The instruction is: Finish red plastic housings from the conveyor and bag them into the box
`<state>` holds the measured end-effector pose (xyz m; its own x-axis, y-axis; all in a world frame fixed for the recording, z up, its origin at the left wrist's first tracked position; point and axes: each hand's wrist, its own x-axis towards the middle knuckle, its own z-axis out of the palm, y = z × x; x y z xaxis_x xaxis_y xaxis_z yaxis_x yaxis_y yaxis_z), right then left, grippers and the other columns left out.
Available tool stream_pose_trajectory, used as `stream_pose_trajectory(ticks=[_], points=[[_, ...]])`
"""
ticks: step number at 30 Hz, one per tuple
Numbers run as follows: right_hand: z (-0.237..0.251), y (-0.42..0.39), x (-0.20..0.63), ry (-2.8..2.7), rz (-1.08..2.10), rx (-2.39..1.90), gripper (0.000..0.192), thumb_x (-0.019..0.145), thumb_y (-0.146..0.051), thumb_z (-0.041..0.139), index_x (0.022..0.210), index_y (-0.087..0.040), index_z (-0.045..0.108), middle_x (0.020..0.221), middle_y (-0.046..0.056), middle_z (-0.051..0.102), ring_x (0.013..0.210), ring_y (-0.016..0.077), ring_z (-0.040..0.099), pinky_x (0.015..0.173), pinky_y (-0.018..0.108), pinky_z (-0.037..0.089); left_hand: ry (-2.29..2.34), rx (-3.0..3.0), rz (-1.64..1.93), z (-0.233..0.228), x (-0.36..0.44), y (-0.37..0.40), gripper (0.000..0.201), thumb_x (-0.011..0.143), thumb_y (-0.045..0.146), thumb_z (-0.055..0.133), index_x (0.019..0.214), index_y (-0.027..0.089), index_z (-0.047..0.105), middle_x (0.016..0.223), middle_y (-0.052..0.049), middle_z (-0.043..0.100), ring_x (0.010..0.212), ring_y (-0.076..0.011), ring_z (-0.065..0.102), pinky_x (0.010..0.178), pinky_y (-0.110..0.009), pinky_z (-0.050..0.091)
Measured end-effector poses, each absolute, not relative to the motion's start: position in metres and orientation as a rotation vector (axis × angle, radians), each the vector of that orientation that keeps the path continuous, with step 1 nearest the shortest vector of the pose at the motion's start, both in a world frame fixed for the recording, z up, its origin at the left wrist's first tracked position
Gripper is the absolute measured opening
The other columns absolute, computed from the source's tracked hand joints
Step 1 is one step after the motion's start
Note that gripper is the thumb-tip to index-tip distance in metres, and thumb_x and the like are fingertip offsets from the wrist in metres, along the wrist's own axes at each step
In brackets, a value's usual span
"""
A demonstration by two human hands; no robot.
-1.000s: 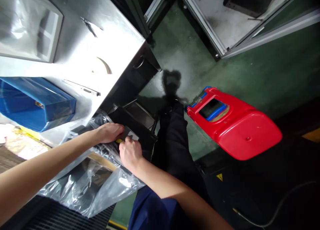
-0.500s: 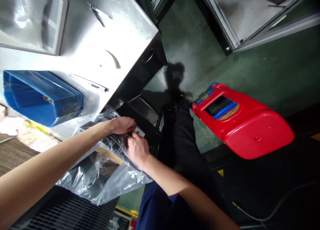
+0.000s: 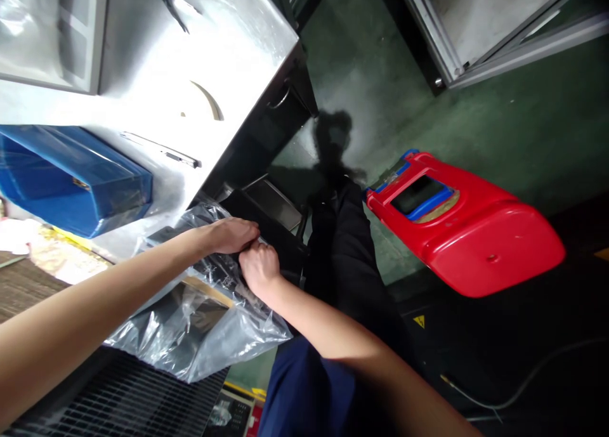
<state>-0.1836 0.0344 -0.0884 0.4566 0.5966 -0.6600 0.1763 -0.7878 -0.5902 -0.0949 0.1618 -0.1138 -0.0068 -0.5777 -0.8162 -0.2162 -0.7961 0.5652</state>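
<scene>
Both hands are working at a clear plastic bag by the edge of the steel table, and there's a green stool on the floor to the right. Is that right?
Not quite: the stool is red with a blue trim, not green; only the floor is green. The head view shows this. The rest holds: the left hand and right hand meet at the clear plastic bag by the edge of the steel table.

Green floor (image 3: 476, 126), steel table (image 3: 228, 50), red bin (image 3: 476, 234).

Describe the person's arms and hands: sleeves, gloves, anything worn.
Both forearms are bare as far as they show, with no sleeve in sight. The left hand and right hand wear no gloves; no ring, watch or band shows. Lower down, dark blue clothing and a black trouser leg show.
</scene>
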Motion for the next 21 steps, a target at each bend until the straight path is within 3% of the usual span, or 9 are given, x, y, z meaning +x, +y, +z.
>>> stream_pose_trajectory(ticks=[5, 11, 13, 17, 21], points=[[-0.089, 0.024, -0.185, -0.788, 1.219, -2.295, 0.03, 0.1, -0.01, 0.044, 0.109, -0.005, 0.073, 0.112, 0.023, 0.068, 0.096, 0.0257, 0.066, 0.074, 0.035, 0.056, -0.824, 2.008, -1.907, -0.112, -0.094, 0.161, 0.02, 0.089, 0.014, 0.055, 0.097, 0.017, 0.073, 0.109, -0.013, 0.074, 0.097, -0.0254, 0.073, 0.085, -0.031, 0.056], [-0.088, 0.007, -0.185, -0.95, 1.164, -2.286, 0.032, 0.1, -0.012, 0.044, 0.116, -0.008, 0.072, 0.131, 0.023, 0.061, 0.11, 0.0277, 0.061, 0.092, 0.044, 0.054, -0.79, 2.001, -1.882, -0.112, -0.097, 0.166, 0.022, 0.086, 0.009, 0.056, 0.102, 0.016, 0.071, 0.112, -0.014, 0.072, 0.102, -0.027, 0.072, 0.088, -0.032, 0.055], [-0.09, 0.012, -0.184, -0.937, 1.216, -2.309, 0.035, 0.1, -0.009, 0.041, 0.12, -0.003, 0.069, 0.127, 0.027, 0.061, 0.102, 0.0277, 0.065, 0.084, 0.044, 0.057, -0.778, 1.986, -1.87, -0.114, -0.1, 0.167, 0.022, 0.089, 0.01, 0.054, 0.104, 0.014, 0.07, 0.11, -0.015, 0.071, 0.1, -0.0258, 0.071, 0.088, -0.031, 0.055], [-0.101, 0.027, -0.179, -0.917, 1.334, -2.306, 0.034, 0.096, -0.003, 0.038, 0.11, 0.004, 0.068, 0.098, 0.029, 0.07, 0.082, 0.0281, 0.071, 0.058, 0.037, 0.058, -0.739, 1.98, -1.853, -0.116, -0.104, 0.167, 0.019, 0.094, 0.012, 0.05, 0.1, 0.012, 0.068, 0.105, -0.015, 0.069, 0.085, -0.0232, 0.071, 0.077, -0.031, 0.054], [-0.109, 0.033, -0.174, -0.97, 1.313, -2.235, 0.029, 0.094, -0.003, 0.043, 0.094, -0.001, 0.072, 0.088, 0.025, 0.074, 0.083, 0.0281, 0.073, 0.06, 0.034, 0.059, -0.684, 1.997, -1.81, -0.115, -0.105, 0.172, 0.024, 0.1, 0.02, 0.044, 0.096, 0.014, 0.067, 0.102, -0.014, 0.068, 0.083, -0.0205, 0.069, 0.075, -0.028, 0.052]])
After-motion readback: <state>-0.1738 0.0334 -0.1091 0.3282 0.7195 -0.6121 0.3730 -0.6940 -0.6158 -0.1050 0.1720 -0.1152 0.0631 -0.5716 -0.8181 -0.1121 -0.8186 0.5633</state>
